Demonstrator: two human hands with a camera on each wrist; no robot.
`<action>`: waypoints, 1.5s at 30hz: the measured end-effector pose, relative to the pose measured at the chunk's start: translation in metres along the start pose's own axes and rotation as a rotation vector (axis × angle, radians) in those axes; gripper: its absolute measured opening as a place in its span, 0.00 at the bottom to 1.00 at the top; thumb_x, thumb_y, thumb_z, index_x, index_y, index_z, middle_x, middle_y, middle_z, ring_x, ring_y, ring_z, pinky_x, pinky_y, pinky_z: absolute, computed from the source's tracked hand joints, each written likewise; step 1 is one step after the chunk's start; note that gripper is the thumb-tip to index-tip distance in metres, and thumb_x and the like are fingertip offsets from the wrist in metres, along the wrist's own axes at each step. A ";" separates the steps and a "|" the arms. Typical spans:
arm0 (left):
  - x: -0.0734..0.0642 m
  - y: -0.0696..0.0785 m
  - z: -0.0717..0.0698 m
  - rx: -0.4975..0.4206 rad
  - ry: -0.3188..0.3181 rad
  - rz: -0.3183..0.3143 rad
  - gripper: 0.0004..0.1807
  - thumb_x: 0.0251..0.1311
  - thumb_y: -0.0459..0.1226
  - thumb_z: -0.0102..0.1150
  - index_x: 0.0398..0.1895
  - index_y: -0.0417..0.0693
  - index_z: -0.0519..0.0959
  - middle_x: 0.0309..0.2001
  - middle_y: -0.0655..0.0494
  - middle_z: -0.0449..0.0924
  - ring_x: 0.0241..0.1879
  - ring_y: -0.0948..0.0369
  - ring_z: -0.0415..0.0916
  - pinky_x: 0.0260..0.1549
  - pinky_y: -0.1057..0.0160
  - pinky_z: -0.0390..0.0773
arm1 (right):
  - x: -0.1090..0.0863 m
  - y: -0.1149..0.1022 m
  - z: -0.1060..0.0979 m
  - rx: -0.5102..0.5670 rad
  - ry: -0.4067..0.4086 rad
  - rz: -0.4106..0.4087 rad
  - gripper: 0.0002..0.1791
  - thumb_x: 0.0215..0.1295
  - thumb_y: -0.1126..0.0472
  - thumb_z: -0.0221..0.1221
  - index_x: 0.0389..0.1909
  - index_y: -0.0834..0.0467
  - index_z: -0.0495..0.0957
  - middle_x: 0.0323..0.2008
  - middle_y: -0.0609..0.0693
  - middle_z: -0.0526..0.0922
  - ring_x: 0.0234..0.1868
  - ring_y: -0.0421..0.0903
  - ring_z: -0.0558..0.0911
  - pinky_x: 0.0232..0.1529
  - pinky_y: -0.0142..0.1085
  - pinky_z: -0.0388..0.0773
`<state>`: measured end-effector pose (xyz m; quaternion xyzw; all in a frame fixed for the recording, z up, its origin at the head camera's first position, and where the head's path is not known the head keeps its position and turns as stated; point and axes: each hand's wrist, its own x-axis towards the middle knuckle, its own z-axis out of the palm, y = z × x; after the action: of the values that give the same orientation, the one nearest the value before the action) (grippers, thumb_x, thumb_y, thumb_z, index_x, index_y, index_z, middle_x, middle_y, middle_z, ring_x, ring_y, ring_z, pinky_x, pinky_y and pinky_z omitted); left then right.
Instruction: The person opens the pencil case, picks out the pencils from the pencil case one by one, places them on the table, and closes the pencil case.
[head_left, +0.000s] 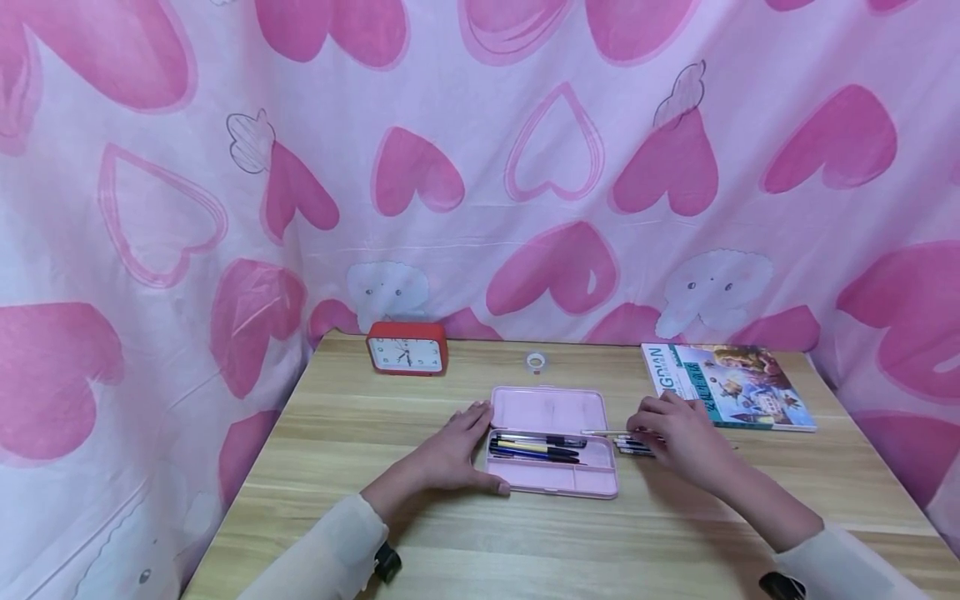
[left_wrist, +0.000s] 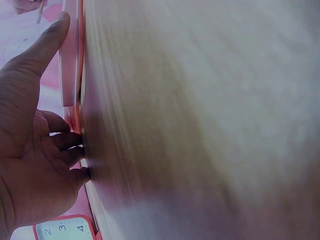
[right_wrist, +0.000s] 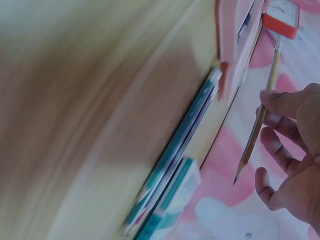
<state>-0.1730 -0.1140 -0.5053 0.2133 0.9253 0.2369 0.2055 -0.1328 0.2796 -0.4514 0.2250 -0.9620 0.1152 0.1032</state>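
A pink pencil case lies on the table with its lid folded back. Several pens fill its upper compartment. My left hand rests at the case's left end, thumb along the front edge, fingers stretched toward the lid. Thumb and forefinger of my right hand pinch a pencil, raised above the table with its sharpened tip away from the case. In the head view this pencil's other end reaches over the case's right edge. Below the right hand, several more pencils lie on the table.
A red clock stands at the back left of the wooden table. Behind the case sits a small tape roll. An illustrated book lies at the back right, beyond the right hand. A heart-printed curtain hangs behind.
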 end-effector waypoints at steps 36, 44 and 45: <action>0.001 0.001 0.001 -0.006 0.005 -0.012 0.77 0.47 0.77 0.76 0.93 0.60 0.45 0.94 0.57 0.40 0.92 0.43 0.39 0.88 0.35 0.52 | -0.048 0.044 0.021 -0.080 -0.100 0.113 0.17 0.58 0.67 0.79 0.36 0.39 0.91 0.45 0.46 0.90 0.48 0.51 0.80 0.41 0.52 0.74; 0.000 0.000 0.001 -0.006 0.006 -0.007 0.77 0.47 0.77 0.75 0.93 0.59 0.45 0.94 0.57 0.40 0.92 0.44 0.39 0.89 0.36 0.50 | -0.047 0.046 0.023 -0.072 -0.107 0.125 0.17 0.58 0.67 0.79 0.35 0.38 0.90 0.45 0.45 0.90 0.49 0.52 0.81 0.42 0.54 0.75; 0.000 0.000 0.001 -0.006 0.006 -0.007 0.77 0.47 0.77 0.75 0.93 0.59 0.45 0.94 0.57 0.40 0.92 0.44 0.38 0.89 0.36 0.50 | -0.047 0.046 0.023 -0.072 -0.108 0.126 0.17 0.58 0.67 0.79 0.35 0.38 0.90 0.45 0.45 0.90 0.49 0.52 0.81 0.42 0.55 0.75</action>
<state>-0.1726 -0.1131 -0.5063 0.2086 0.9260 0.2395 0.2041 -0.1155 0.3329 -0.4930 0.1663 -0.9819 0.0743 0.0517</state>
